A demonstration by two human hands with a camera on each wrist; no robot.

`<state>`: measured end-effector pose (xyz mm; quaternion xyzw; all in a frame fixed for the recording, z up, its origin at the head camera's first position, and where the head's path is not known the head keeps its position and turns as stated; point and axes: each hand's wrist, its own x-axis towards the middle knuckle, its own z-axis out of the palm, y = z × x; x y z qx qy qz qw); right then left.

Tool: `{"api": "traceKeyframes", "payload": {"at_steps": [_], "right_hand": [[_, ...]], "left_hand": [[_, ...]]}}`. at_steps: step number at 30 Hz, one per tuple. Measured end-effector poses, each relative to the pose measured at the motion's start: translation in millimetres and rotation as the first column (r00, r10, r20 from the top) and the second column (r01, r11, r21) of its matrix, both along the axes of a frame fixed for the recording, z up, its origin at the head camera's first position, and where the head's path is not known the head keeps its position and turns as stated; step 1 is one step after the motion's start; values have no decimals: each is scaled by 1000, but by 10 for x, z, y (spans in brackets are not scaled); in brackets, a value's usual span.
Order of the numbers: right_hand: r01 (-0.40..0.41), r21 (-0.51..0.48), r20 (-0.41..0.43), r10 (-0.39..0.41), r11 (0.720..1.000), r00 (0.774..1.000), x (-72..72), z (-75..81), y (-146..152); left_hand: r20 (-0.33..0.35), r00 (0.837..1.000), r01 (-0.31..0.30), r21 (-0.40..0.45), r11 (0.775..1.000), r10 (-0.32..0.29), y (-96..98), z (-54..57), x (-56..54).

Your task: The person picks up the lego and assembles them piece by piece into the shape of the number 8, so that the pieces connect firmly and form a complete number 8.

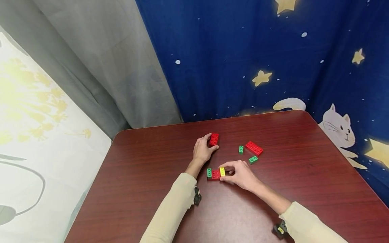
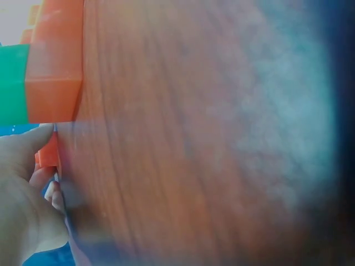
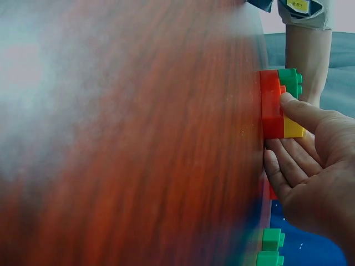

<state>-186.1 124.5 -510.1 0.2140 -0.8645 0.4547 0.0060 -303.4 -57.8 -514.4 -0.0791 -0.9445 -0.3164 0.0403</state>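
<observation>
A long red brick [image 1: 216, 174] lies on the table with a small green brick [image 1: 209, 173] on its left end and a small yellow brick [image 1: 222, 171] on its right end. My right hand [image 1: 243, 174] pinches the yellow brick between thumb and fingers; the right wrist view shows the thumb [image 3: 299, 111] over the stack's side. Farther back, my left hand [image 1: 203, 151] has its thumb and fingers curved round another red brick [image 1: 214, 139]. In the left wrist view that brick [image 2: 49, 152] shows partly behind the thumb.
Right of the hands lie a third red brick [image 1: 254, 148] and two small green bricks, one upright in view [image 1: 241, 150], one slanted [image 1: 253, 160]. The dark red wooden table [image 1: 146, 189] ends at curtains [image 1: 231, 67] behind.
</observation>
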Motion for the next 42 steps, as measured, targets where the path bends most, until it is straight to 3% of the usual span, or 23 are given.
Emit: {"api": "traceKeyframes", "payload": {"at_steps": [8,18,23,32,42], "right_hand": [[2,2,23,-2,1000,1000,-6,2,-11],[-3,1,43,3,1000,999,-6,7,-11],[-4,-2,32,4,1000,999,-8,11,-13],[-6,9,22,6,1000,1000,-2,5,-3],[-2,-1,36,2,1000,999,8,-3,3]], "left_hand": [[-17,999,28,26,999,-28,-50,14,11],[11,999,43,85,995,-44,-112,32,25],[-17,998,63,128,990,-61,-152,43,53],[-97,992,95,181,979,-78,-231,42,135],[-94,991,119,240,963,-99,-342,85,262]]}}
